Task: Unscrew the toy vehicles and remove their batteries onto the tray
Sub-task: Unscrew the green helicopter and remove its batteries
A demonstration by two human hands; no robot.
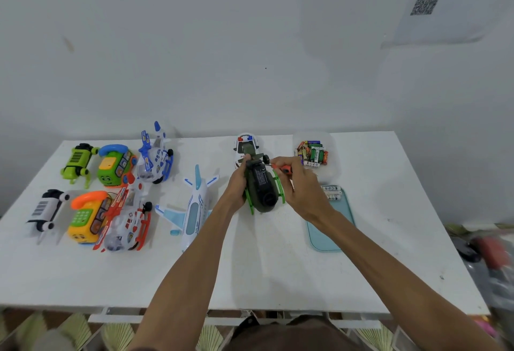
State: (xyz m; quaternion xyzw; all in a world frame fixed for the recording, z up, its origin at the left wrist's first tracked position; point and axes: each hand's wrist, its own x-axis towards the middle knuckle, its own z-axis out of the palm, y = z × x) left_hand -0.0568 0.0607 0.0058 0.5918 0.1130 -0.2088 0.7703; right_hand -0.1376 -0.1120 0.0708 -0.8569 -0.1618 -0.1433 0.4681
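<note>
left hand (pixel 236 187) grips overturned helicopter (pixel 262 188) | right hand (pixel 299 183) pinches screwdriver (pixel 281 168), tip seemingly at its underside

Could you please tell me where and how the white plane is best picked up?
Take the plane from above, probably across the fuselage just behind the nose: it lies flat, nose toward the person, and that stretch is free of wings and fins.

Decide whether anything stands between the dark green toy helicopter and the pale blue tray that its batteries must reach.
No object stands on the white table between the dark green toy helicopter and the pale blue tray. Only the right hand, gripping an orange-handled screwdriver, crosses that gap.
</note>
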